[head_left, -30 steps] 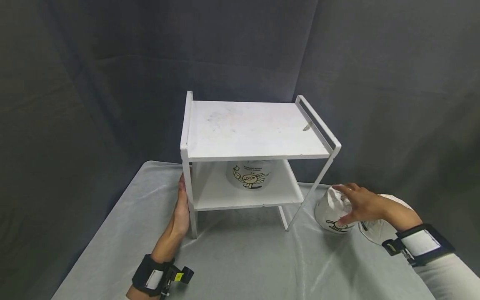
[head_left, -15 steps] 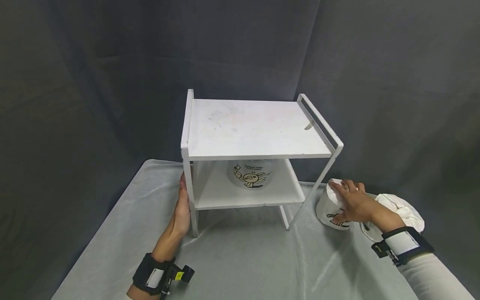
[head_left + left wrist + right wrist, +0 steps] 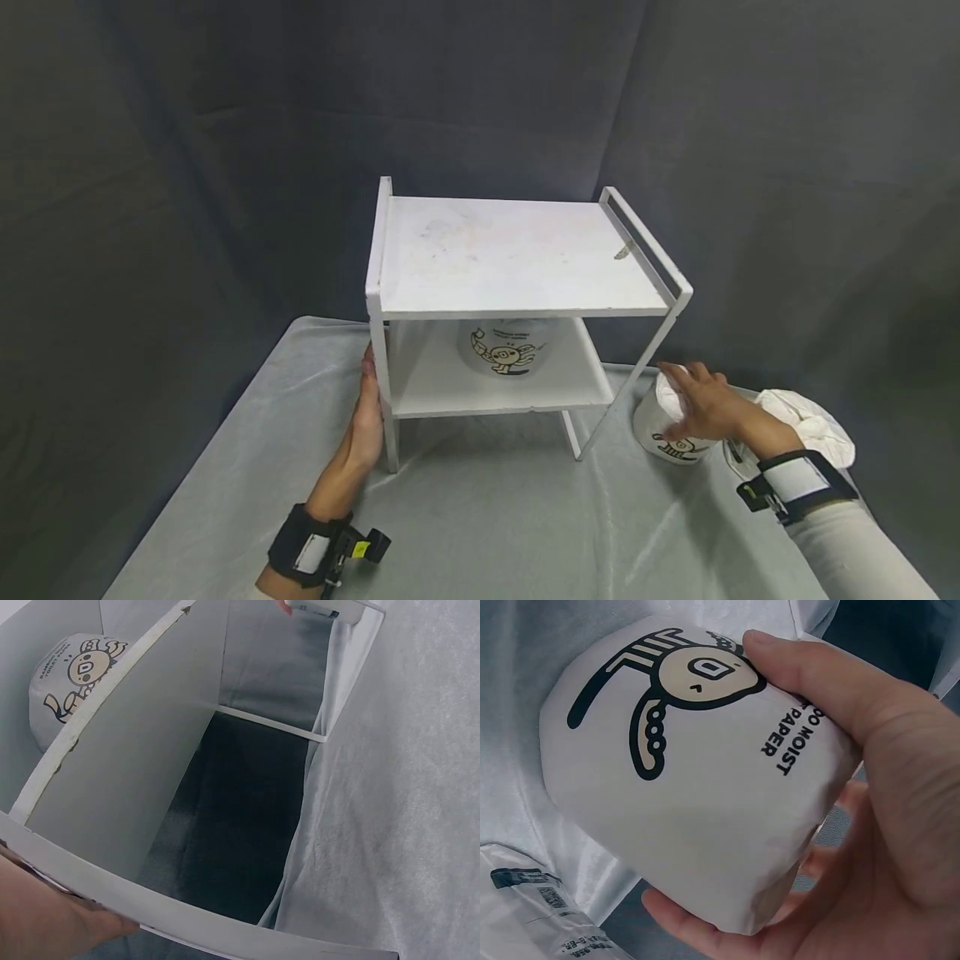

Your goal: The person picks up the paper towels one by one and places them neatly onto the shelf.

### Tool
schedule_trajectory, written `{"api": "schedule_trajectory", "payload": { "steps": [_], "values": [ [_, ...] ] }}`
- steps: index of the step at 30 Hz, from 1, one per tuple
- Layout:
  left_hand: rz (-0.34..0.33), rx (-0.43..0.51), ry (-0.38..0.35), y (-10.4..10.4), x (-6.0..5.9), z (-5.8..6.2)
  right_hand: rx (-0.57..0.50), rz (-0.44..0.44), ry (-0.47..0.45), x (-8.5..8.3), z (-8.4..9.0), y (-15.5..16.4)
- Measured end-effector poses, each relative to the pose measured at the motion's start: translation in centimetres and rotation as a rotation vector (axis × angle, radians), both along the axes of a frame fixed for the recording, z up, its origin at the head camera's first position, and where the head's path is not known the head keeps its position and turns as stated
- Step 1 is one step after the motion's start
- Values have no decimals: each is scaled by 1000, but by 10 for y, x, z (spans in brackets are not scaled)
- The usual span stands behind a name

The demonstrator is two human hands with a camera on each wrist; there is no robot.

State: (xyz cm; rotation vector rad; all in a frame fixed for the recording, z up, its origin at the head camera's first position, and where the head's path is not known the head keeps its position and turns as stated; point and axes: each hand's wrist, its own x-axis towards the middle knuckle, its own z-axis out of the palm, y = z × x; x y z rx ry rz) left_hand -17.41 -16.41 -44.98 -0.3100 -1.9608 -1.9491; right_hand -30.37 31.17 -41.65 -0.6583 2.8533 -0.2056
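A white two-tier rack (image 3: 517,258) stands on the cloth-covered table (image 3: 480,517). On its lower shelf (image 3: 135,772) sits a wrapped paper roll with a cartoon print (image 3: 502,346) (image 3: 67,682). My left hand (image 3: 365,412) (image 3: 45,922) rests flat, fingers straight, against the rack's front left leg. To the right of the rack, a second wrapped roll (image 3: 663,429) (image 3: 690,802) sits on the table. My right hand (image 3: 701,400) grips it, thumb (image 3: 802,667) over the top and the fingers curled round the other side.
A crumpled white plastic bag (image 3: 810,421) (image 3: 532,915) lies just right of the gripped roll. Dark fabric hangs behind and to both sides. The rack's top shelf (image 3: 510,242) holds nothing. The table's near edge runs below my wrists.
My right hand has come down from a loose touch on the roll to a grip around it. The left hand and the rack have stayed put.
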Motion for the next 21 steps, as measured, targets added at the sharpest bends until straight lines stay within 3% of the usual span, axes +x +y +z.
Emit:
{"api": "schedule_trajectory", "payload": {
  "steps": [21],
  "values": [
    [8, -19, 5, 0, -1, -1, 25, 7, 75, 8, -5, 3]
  ]
}}
